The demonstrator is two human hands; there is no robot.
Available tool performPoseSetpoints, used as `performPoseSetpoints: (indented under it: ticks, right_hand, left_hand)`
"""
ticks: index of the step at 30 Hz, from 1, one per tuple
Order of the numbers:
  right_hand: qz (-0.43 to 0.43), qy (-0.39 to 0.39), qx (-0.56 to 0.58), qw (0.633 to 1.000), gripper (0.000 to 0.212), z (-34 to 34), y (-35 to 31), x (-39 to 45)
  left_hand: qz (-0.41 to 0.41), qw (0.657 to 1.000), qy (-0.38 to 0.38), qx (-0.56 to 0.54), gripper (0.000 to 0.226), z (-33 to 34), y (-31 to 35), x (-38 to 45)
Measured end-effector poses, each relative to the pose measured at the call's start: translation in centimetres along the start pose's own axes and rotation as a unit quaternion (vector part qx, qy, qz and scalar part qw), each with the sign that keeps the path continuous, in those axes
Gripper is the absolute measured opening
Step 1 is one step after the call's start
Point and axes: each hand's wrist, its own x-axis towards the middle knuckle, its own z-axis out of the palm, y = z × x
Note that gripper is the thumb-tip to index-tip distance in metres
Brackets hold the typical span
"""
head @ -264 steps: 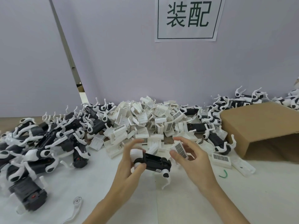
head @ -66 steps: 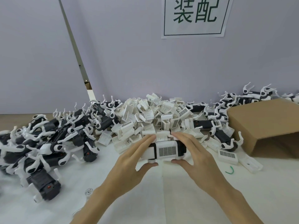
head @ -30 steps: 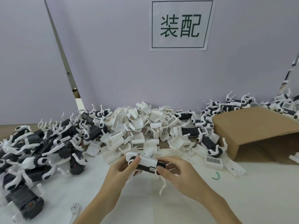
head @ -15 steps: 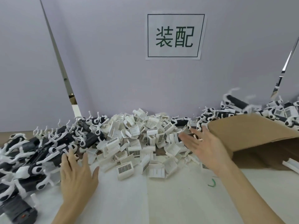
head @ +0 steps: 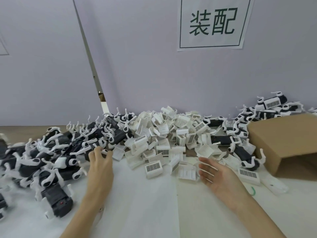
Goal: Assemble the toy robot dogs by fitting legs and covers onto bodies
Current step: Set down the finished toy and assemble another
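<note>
Both hands have moved since a moment ago: the left hand has gone forward to the edge of the pile of bodies with legs and its fingertips now touch a white leg there, while the right hand has come back from the far side toward the covers. Neither hand holds anything. On the left hand the fingers are spread and only a little bent; the right one hangs with the palm turned inward and the fingers relaxed and almost straight, just beside a white cover that lies hollow side up.

More covers lie in a loose heap in the middle of the table, and finished dogs are stacked behind the cardboard box on the right.

I think these parts are light, hard plastic, stiff and rather smooth. A body should be taken by its black trunk, with thumb and fingers across the sides, because the thin curved legs look easy to bend or to pull out (and they hook into the neighbours in the pile, so one body may drag others with it). For a cover I would pinch the two long edges, as the flat labelled face gives little grip.
</note>
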Motion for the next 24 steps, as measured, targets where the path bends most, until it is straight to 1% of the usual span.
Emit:
performPoseSetpoints:
  ticks: [2, 5, 7, 9, 12, 13, 15, 17, 19, 20, 22, 23, 24]
  right_hand:
    - [0.005, -0.004, -0.007, 1.000, 0.026, 0.1, 0.3, 0.1]
    - [0.007, -0.008, -0.010, 1.000, 0.024, 0.2, 0.6, 0.1]
    - [0.007, -0.009, -0.020, 1.000, 0.025, 0.4, 0.8, 0.0]
    - [0.006, -0.014, -0.034, 0.999, 0.026, 0.6, 0.9, -0.2]
    - [0.001, -0.015, -0.050, 0.999, 0.027, 1.0, 1.2, -0.4]
    - [-0.007, -0.021, -0.059, 0.998, 0.027, 1.3, 1.3, -0.6]
    - [-0.028, -0.038, -0.088, 0.995, 0.028, 1.9, 1.5, -1.0]
    - [-0.046, -0.058, -0.118, 0.990, 0.031, 2.7, 1.8, -1.4]
    - [-0.024, -0.078, -0.112, 0.990, 0.041, 3.8, 2.0, -1.8]
    - [0.004, -0.084, -0.106, 0.991, 0.051, 4.3, 2.1, -2.0]
    - [0.043, -0.088, -0.142, 0.985, 0.067, 5.0, 2.2, -2.3]
    - [0.045, -0.083, -0.172, 0.981, 0.068, 5.1, 2.2, -2.5]
    - [0.041, -0.073, -0.190, 0.978, 0.063, 5.0, 2.3, -2.5]
  left_hand:
    - [0.032, 0.997, 0.052, -0.048, 0.038, -0.1, 0.2, 0.3]
    - [0.076, 0.983, 0.114, -0.122, 0.034, -0.1, 0.8, 0.6]
    - [0.101, 0.966, 0.136, -0.193, 0.029, -0.3, 1.8, 0.4]
    - [0.093, 0.946, 0.136, -0.279, 0.024, -0.6, 2.9, 0.1]
    - [0.014, 0.901, 0.112, -0.420, 0.025, -1.9, 4.7, -0.5]
    - [-0.008, 0.876, 0.101, -0.471, 0.028, -2.5, 5.2, -0.7]
    - [-0.046, 0.815, 0.076, -0.573, 0.030, -3.8, 6.4, -1.0]
    - [-0.079, 0.755, 0.040, -0.650, 0.022, -5.1, 7.3, -1.2]
    - [-0.083, 0.713, -0.017, -0.696, 0.019, -5.8, 8.3, -1.8]
    - [-0.069, 0.704, -0.044, -0.706, 0.019, -5.9, 8.7, -2.3]
    - [-0.027, 0.701, -0.087, -0.707, 0.021, -5.7, 9.6, -3.2]
    - [0.004, 0.698, -0.103, -0.708, 0.024, -5.4, 10.0, -3.6]
    - [0.040, 0.698, -0.112, -0.706, 0.025, -5.0, 10.3, -3.9]
